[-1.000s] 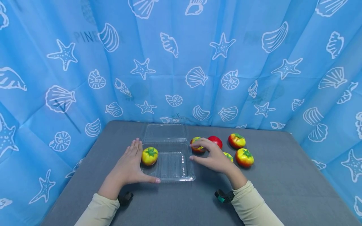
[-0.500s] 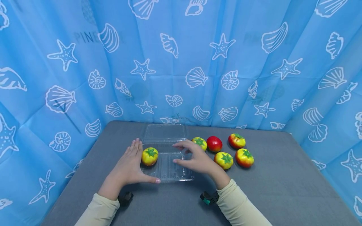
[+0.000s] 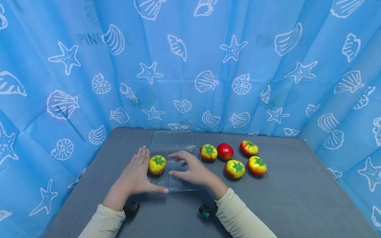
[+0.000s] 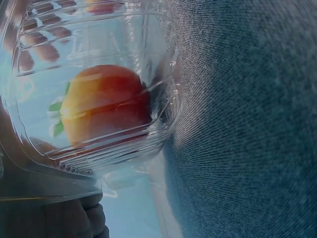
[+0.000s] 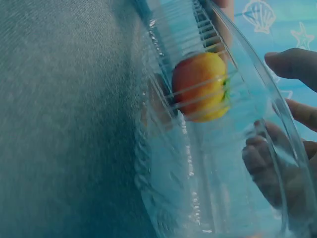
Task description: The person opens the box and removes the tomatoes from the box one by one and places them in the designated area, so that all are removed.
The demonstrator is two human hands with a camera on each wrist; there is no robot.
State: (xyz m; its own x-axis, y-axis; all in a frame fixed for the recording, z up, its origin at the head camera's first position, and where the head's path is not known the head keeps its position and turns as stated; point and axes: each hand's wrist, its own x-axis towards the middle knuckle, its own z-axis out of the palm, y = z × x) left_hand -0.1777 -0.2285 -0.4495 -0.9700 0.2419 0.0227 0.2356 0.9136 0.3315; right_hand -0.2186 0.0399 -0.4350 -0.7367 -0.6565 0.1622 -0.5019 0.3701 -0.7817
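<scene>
A clear plastic clamshell container (image 3: 178,185) lies with its lid (image 3: 172,138) folded back, away from the person. In its left part sits a yellow-and-red fruit, tomato-like with a green star-shaped top (image 3: 156,165); both wrist views show this fruit (image 4: 109,106) through the clear walls. My left hand (image 3: 134,173) rests along the container's left side, fingers straight, thumb stretched along the front edge. Over the container's right part hovers my right hand (image 3: 190,168), thumb and fingers apart and holding nothing. Its fingertips point at the fruit without touching it.
Right of the container are several similar fruits, including a red one (image 3: 225,151) with no green top showing, a near one (image 3: 234,169) and a far-right one (image 3: 248,148). Grey cloth covers the table (image 3: 297,185). A blue shell-print curtain (image 3: 190,66) hangs behind.
My right hand has moved left, from beside the fruits at the container's right edge to over the container. The fruits it hid are now visible. My left hand has stayed put.
</scene>
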